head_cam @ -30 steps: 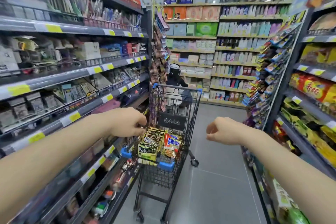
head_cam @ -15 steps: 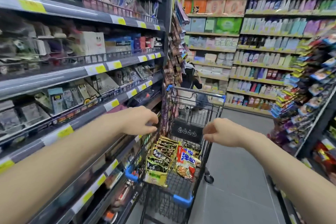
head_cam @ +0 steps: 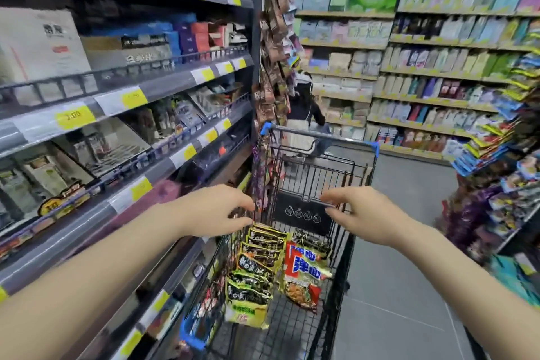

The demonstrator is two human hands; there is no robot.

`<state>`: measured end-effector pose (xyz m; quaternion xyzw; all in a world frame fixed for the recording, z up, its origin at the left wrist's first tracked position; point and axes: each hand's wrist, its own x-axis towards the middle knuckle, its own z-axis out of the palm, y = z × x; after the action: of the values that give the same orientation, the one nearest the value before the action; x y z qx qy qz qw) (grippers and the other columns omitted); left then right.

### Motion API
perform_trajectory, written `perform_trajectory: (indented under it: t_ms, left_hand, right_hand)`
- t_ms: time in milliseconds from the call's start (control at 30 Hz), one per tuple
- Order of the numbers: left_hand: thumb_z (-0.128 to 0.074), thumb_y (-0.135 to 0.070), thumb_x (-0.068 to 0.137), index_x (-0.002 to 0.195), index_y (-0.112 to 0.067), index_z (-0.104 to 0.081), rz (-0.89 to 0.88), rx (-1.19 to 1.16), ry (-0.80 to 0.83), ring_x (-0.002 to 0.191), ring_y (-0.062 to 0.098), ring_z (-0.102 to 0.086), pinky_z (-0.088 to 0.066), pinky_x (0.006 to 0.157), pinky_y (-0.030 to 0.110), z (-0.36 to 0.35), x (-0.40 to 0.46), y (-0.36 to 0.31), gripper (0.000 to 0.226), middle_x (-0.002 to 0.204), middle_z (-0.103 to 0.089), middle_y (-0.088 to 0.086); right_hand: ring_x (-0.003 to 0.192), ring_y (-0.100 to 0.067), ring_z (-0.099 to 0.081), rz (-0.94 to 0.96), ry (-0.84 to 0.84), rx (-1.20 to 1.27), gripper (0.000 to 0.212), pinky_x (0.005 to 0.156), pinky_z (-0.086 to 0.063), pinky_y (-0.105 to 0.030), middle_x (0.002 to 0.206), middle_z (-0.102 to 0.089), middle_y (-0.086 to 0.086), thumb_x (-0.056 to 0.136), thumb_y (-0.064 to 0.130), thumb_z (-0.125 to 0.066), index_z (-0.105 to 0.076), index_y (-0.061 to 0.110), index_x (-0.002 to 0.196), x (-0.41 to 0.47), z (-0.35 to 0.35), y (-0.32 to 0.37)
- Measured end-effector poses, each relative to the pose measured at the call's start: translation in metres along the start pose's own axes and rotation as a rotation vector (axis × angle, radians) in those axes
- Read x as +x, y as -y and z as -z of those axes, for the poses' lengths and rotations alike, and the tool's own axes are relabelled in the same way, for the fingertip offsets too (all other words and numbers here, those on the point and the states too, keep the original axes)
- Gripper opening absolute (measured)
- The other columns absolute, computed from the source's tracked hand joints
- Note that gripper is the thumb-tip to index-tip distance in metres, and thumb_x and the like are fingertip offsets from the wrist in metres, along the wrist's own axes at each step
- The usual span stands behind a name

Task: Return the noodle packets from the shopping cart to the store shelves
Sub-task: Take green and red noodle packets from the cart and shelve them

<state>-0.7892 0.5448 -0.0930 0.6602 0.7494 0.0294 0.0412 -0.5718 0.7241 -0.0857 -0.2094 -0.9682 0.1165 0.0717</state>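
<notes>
A black wire shopping cart (head_cam: 359, 213) with blue corner guards stands in the aisle just ahead of me. Inside, a row of yellow-and-black noodle packets (head_cam: 257, 266) stands along its left side, and a red, white and blue noodle packet (head_cam: 304, 269) leans beside them. My left hand (head_cam: 216, 210) hovers over the cart's left rim, fingers loosely spread and holding nothing. Level with it, my right hand (head_cam: 362, 213) hangs over the basket with its fingers pointing left, also holding nothing.
Grey store shelves (head_cam: 122, 102) with yellow price tags run close along the cart's left side. Hanging snack racks (head_cam: 496, 155) line the right. A person (head_cam: 304, 114) stands beyond the cart near the far shelves (head_cam: 423, 96). Grey floor (head_cam: 409, 242) lies to the cart's right.
I have moved closer to the cart and now look down into it. Both hands have come over the basket, and their curled fingers have loosened and spread.
</notes>
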Motion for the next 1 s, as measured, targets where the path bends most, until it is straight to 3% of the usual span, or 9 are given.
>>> perform_trajectory:
  t_ms: [133, 233, 367, 533, 700, 800, 900, 1000]
  left_hand:
    - [-0.045, -0.044, 0.093, 0.128, -0.025, -0.053, -0.073, -0.026, 0.031, 0.117, 0.009, -0.052, -0.04, 0.101, 0.03, -0.019, 0.062, 0.037, 0.041, 0.131, -0.056, -0.008]
    - [-0.045, -0.044, 0.092, 0.128, -0.025, -0.053, -0.145, -0.055, 0.046, 0.107, 0.005, -0.053, -0.039, 0.096, 0.024, -0.038, 0.112, 0.063, 0.041, 0.128, -0.058, -0.008]
    - [-0.042, -0.046, 0.092, 0.127, -0.026, -0.052, -0.208, -0.099, 0.121, 0.113, 0.009, -0.053, -0.04, 0.097, 0.027, -0.078, 0.169, 0.091, 0.042, 0.128, -0.057, -0.008]
    - [-0.042, -0.045, 0.092, 0.127, -0.027, -0.053, -0.258, -0.171, 0.194, 0.114, 0.008, -0.054, -0.044, 0.097, 0.029, -0.144, 0.223, 0.114, 0.041, 0.126, -0.059, -0.009]
    - [-0.044, -0.041, 0.093, 0.129, -0.025, -0.051, -0.295, -0.148, 0.269, 0.118, 0.012, -0.051, -0.038, 0.102, 0.03, -0.223, 0.266, 0.129, 0.04, 0.128, -0.058, -0.006]
    - [-0.044, -0.039, 0.093, 0.124, -0.024, -0.055, -0.291, -0.164, 0.29, 0.115, 0.015, -0.054, -0.043, 0.098, 0.035, -0.269, 0.279, 0.132, 0.036, 0.124, -0.06, -0.005]
    - [-0.044, -0.037, 0.094, 0.125, -0.023, -0.054, -0.295, -0.2, 0.331, 0.114, 0.012, -0.054, -0.044, 0.098, 0.036, -0.311, 0.281, 0.131, 0.036, 0.125, -0.06, -0.006]
    - [-0.044, -0.037, 0.095, 0.127, -0.023, -0.053, -0.289, -0.222, 0.345, 0.115, 0.011, -0.053, -0.044, 0.099, 0.034, -0.344, 0.277, 0.131, 0.036, 0.127, -0.059, -0.005]
  right_hand:
    - [0.108, -0.006, -0.059, -0.089, 0.033, 0.032, 0.034, 0.087, -0.046, -0.022, 0.123, -0.063, 0.011, 0.094, 0.033, -0.051, -0.057, 0.027, 0.127, 0.041, -0.032, -0.035]
    - [0.11, -0.007, -0.058, -0.202, 0.063, 0.078, 0.036, 0.092, -0.047, -0.026, 0.126, -0.062, 0.01, 0.094, 0.033, -0.051, -0.055, 0.026, 0.129, 0.07, -0.062, -0.063]
    - [0.116, -0.01, -0.057, -0.354, 0.094, 0.149, 0.039, 0.098, -0.045, -0.032, 0.13, -0.06, 0.008, 0.094, 0.031, -0.05, -0.052, 0.023, 0.132, 0.106, -0.112, -0.097]
    - [0.109, -0.014, -0.059, -0.565, 0.114, 0.277, 0.042, 0.098, -0.047, -0.037, 0.129, -0.06, 0.001, 0.093, 0.026, -0.053, -0.048, 0.02, 0.134, 0.143, -0.195, -0.139]
    - [0.104, -0.022, -0.063, -0.771, 0.14, 0.326, 0.048, 0.085, -0.052, -0.034, 0.125, -0.058, -0.006, 0.093, 0.022, -0.053, -0.04, 0.012, 0.138, 0.171, -0.3, -0.18]
    - [0.086, -0.023, -0.059, -0.924, 0.176, 0.348, 0.035, 0.071, -0.05, -0.033, 0.101, -0.06, -0.008, 0.092, 0.022, -0.053, -0.048, 0.006, 0.123, 0.177, -0.368, -0.198]
    - [0.097, -0.032, -0.061, -1.107, 0.218, 0.388, 0.035, 0.08, -0.053, -0.042, 0.112, -0.059, -0.016, 0.086, 0.016, -0.057, -0.047, 0.003, 0.118, 0.171, -0.428, -0.208]
    - [0.11, -0.035, -0.055, -1.25, 0.212, 0.412, 0.051, 0.09, -0.05, -0.041, 0.126, -0.051, -0.021, 0.085, 0.022, -0.06, -0.044, -0.001, 0.128, 0.158, -0.475, -0.215]
